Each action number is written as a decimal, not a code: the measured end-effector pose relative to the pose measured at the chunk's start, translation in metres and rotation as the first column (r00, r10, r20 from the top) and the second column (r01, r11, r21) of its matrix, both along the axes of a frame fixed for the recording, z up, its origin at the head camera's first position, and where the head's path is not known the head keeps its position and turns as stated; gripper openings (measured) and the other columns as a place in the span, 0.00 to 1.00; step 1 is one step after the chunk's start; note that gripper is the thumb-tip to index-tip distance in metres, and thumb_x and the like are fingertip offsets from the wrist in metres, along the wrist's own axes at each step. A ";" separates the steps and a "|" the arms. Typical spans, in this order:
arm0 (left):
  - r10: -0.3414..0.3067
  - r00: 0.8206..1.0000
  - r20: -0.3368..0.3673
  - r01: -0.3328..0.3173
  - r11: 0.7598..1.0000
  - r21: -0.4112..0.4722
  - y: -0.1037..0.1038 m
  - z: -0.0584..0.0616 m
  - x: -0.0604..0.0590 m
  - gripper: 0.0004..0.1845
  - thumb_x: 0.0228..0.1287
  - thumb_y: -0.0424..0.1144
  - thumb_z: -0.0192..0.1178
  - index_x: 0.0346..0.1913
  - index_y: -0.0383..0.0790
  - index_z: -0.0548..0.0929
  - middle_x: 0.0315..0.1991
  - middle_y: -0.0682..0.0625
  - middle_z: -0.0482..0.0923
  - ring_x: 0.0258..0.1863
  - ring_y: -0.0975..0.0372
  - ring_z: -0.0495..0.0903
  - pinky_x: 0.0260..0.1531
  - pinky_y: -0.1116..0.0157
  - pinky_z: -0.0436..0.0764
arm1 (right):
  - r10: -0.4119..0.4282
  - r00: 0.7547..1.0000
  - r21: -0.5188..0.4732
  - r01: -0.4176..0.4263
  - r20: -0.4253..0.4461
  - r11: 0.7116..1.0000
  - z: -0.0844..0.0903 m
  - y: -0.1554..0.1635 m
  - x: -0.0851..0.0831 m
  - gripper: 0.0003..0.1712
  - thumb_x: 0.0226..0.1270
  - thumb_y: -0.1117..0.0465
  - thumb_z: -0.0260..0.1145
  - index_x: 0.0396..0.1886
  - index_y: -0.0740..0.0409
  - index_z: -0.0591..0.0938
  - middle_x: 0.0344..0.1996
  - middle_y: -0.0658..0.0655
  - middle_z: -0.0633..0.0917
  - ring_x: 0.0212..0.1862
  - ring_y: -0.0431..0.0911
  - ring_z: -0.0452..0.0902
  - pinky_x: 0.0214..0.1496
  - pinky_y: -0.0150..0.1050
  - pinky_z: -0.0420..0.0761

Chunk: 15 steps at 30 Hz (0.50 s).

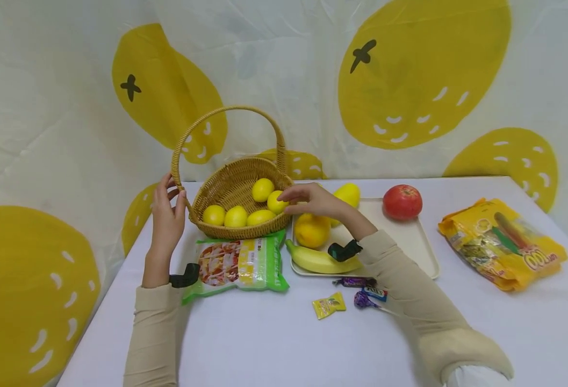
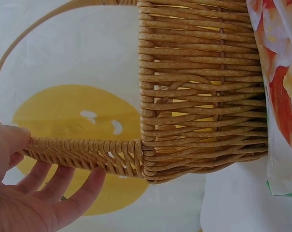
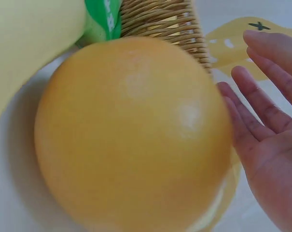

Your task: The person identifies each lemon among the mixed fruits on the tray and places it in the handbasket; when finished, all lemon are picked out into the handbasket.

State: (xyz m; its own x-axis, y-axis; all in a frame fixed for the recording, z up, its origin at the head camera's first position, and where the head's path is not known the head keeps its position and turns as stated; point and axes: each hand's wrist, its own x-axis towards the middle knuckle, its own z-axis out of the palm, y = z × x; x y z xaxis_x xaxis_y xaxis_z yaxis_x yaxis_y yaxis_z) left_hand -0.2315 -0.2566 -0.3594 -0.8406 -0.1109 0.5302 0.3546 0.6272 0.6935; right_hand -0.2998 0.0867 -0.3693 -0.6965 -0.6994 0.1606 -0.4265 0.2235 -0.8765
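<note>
A wicker basket [image 1: 237, 232] with a tall handle [image 1: 230, 109] holds several lemons. My left hand [image 1: 170, 207] is at the handle's left base. In the left wrist view its thumb lies on the handle [image 2: 83, 152], and the left hand's [image 2: 34, 203] straight fingers spread below it, not wrapped round. My right hand [image 1: 308, 198] reaches over the basket's right rim, fingertips at a lemon [image 1: 276, 202]. In the right wrist view the right hand [image 3: 266, 140] has straight fingers and a bare palm, beside an orange [image 3: 131, 135].
A white tray [image 1: 409, 236] holds the orange [image 1: 311, 230], a banana [image 1: 317, 260], a yellow fruit [image 1: 347, 193] and a red apple [image 1: 402, 201]. A green snack packet [image 1: 240, 263] lies before the basket. Wrapped sweets [image 1: 329, 305] and a yellow bag [image 1: 501, 242] lie to the right.
</note>
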 end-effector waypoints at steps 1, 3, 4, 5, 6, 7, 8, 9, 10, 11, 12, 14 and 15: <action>0.000 1.000 0.002 0.000 1.000 0.001 0.000 0.000 0.000 0.28 0.76 0.34 0.47 0.73 0.33 0.55 0.62 0.31 0.62 0.62 0.40 0.70 0.53 0.42 0.77 | 0.005 1.000 -0.023 -0.005 0.010 1.000 0.000 0.002 0.002 0.20 0.66 0.68 0.66 0.56 0.71 0.78 0.55 0.70 0.80 0.58 0.61 0.75 0.64 0.51 0.74; -0.001 1.000 0.011 0.001 1.000 0.003 0.000 0.001 -0.001 0.28 0.76 0.34 0.47 0.74 0.33 0.55 0.63 0.31 0.61 0.62 0.40 0.70 0.54 0.41 0.76 | 0.020 0.999 -0.066 -0.017 0.040 0.998 0.000 0.008 0.007 0.20 0.65 0.70 0.65 0.56 0.74 0.77 0.54 0.72 0.79 0.58 0.62 0.75 0.63 0.47 0.75; -0.001 1.000 0.015 0.001 1.000 0.006 0.000 0.001 -0.001 0.28 0.76 0.34 0.47 0.74 0.34 0.55 0.63 0.31 0.61 0.62 0.40 0.69 0.54 0.41 0.76 | 0.025 0.999 -0.079 -0.021 0.047 0.997 0.000 0.011 0.009 0.20 0.65 0.71 0.65 0.56 0.74 0.77 0.54 0.73 0.78 0.57 0.63 0.75 0.63 0.45 0.76; -0.001 1.000 0.019 0.001 1.000 0.010 0.001 0.001 -0.001 0.28 0.76 0.34 0.47 0.74 0.34 0.55 0.63 0.31 0.61 0.62 0.39 0.69 0.55 0.41 0.75 | 0.026 0.998 -0.087 -0.021 0.050 0.996 0.001 0.014 0.011 0.20 0.65 0.72 0.65 0.56 0.74 0.77 0.54 0.73 0.78 0.58 0.64 0.75 0.62 0.44 0.77; 0.000 1.000 0.021 -0.001 1.000 0.013 0.001 0.001 -0.001 0.28 0.76 0.33 0.47 0.74 0.34 0.55 0.63 0.31 0.61 0.62 0.39 0.69 0.55 0.41 0.75 | 0.022 0.998 -0.093 -0.016 0.056 0.996 0.002 0.018 0.014 0.20 0.65 0.72 0.64 0.56 0.74 0.77 0.54 0.74 0.78 0.58 0.64 0.75 0.61 0.42 0.78; 0.001 1.000 0.024 -0.001 1.000 0.018 0.001 0.001 -0.001 0.28 0.76 0.33 0.47 0.74 0.35 0.55 0.63 0.31 0.61 0.62 0.39 0.69 0.55 0.41 0.75 | 0.015 0.998 -0.095 -0.010 0.060 0.995 0.003 0.022 0.016 0.20 0.66 0.72 0.64 0.56 0.74 0.77 0.54 0.74 0.78 0.58 0.64 0.74 0.60 0.40 0.78; 0.000 1.000 0.028 -0.001 1.000 0.025 0.001 0.002 -0.001 0.28 0.76 0.33 0.47 0.74 0.35 0.55 0.63 0.32 0.61 0.62 0.39 0.69 0.55 0.41 0.75 | 0.008 0.998 -0.096 -0.001 0.064 0.995 0.003 0.026 0.018 0.19 0.66 0.71 0.64 0.56 0.74 0.77 0.54 0.72 0.79 0.58 0.65 0.74 0.60 0.39 0.78; 0.000 1.000 0.030 -0.001 1.000 0.030 0.001 0.001 -0.002 0.28 0.76 0.33 0.48 0.74 0.36 0.56 0.63 0.32 0.62 0.62 0.40 0.70 0.55 0.41 0.75 | -0.007 0.998 -0.092 0.013 0.064 0.996 0.005 0.030 0.021 0.19 0.67 0.70 0.64 0.56 0.73 0.77 0.54 0.71 0.79 0.58 0.63 0.75 0.60 0.38 0.78; 0.000 0.999 0.033 -0.001 0.999 0.034 0.001 0.001 -0.002 0.28 0.75 0.33 0.48 0.74 0.36 0.56 0.63 0.32 0.62 0.62 0.40 0.70 0.56 0.41 0.75 | -0.020 0.998 -0.092 0.025 0.064 0.995 0.007 0.035 0.024 0.19 0.67 0.69 0.64 0.56 0.72 0.78 0.55 0.69 0.79 0.58 0.64 0.74 0.60 0.38 0.78; -0.001 0.999 0.038 0.000 0.999 0.036 0.001 0.002 -0.002 0.28 0.75 0.33 0.48 0.75 0.37 0.55 0.63 0.31 0.61 0.63 0.40 0.70 0.56 0.41 0.75 | -0.033 0.998 -0.090 0.038 0.062 0.995 0.008 0.040 0.027 0.19 0.67 0.69 0.64 0.56 0.72 0.78 0.55 0.68 0.79 0.59 0.63 0.74 0.60 0.37 0.78; -0.003 0.999 0.045 0.002 0.999 0.034 0.001 0.003 -0.002 0.29 0.75 0.33 0.48 0.75 0.37 0.55 0.63 0.31 0.61 0.63 0.40 0.70 0.56 0.41 0.74 | -0.043 0.997 -0.090 0.048 0.060 0.995 0.010 0.045 0.030 0.19 0.67 0.68 0.64 0.56 0.72 0.78 0.56 0.67 0.79 0.59 0.63 0.74 0.59 0.37 0.78; 0.000 0.998 0.055 0.000 1.000 0.014 0.001 0.005 -0.001 0.29 0.75 0.33 0.48 0.75 0.36 0.54 0.64 0.31 0.61 0.63 0.40 0.69 0.56 0.41 0.74 | -0.058 0.997 -0.090 0.061 0.043 0.994 0.011 0.057 0.036 0.19 0.68 0.68 0.64 0.56 0.72 0.77 0.57 0.65 0.77 0.58 0.63 0.75 0.59 0.35 0.78; 0.007 0.998 0.056 -0.007 1.000 -0.001 0.001 0.006 0.000 0.29 0.75 0.32 0.48 0.75 0.36 0.54 0.64 0.30 0.60 0.64 0.40 0.69 0.56 0.41 0.75 | -0.067 0.997 -0.089 0.070 0.036 0.994 0.012 0.063 0.040 0.19 0.67 0.68 0.64 0.56 0.71 0.77 0.58 0.64 0.77 0.58 0.62 0.75 0.59 0.34 0.78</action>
